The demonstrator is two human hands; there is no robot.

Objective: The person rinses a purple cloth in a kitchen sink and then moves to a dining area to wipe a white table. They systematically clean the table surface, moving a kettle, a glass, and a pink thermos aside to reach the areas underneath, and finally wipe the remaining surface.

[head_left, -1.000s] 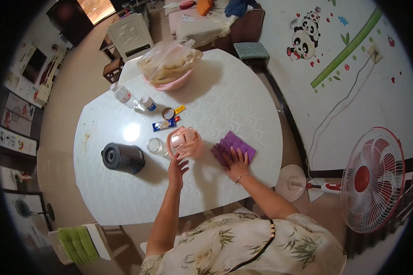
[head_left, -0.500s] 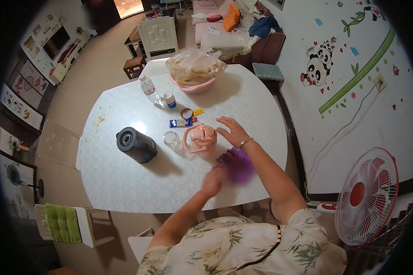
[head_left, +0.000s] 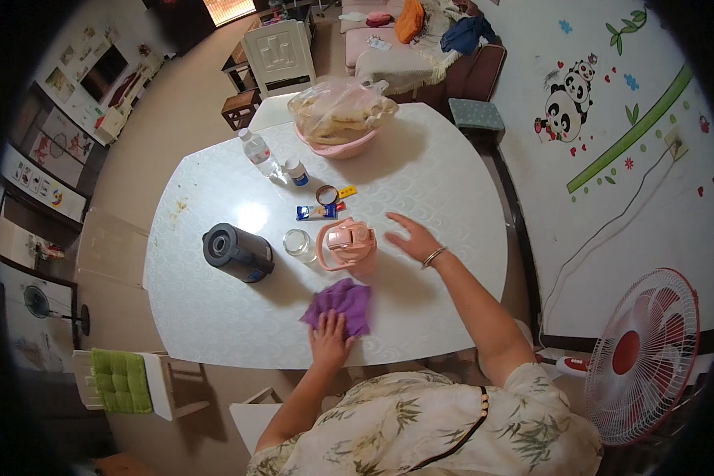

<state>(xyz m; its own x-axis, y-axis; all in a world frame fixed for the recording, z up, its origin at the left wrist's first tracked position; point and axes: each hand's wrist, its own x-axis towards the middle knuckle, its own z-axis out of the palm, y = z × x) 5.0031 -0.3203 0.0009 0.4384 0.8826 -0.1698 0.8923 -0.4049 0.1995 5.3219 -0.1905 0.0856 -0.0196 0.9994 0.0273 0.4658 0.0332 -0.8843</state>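
Observation:
My left hand (head_left: 330, 339) lies flat on a purple cloth (head_left: 343, 302), pressing it onto the white table (head_left: 420, 174) near the front edge. My right hand (head_left: 409, 237) hovers open over the table, fingers spread, just right of a pink water bottle (head_left: 349, 247) with a carry handle. It holds nothing. A small clear glass jar (head_left: 299, 244) stands left of the bottle, and a dark cylindrical flask (head_left: 235, 252) lies further left.
Behind stand a pink basin with a filled plastic bag (head_left: 339, 117), a clear water bottle (head_left: 258, 152), a small white bottle (head_left: 297, 171), a tape roll (head_left: 326, 194) and small packets (head_left: 317, 212). A red fan (head_left: 641, 354) is at right, a green-cushioned stool (head_left: 123, 381) at left.
The purple cloth has gone from under my right hand beside the bottle to under my left hand at the table's front. My right hand has lifted off and moved right of the pink bottle.

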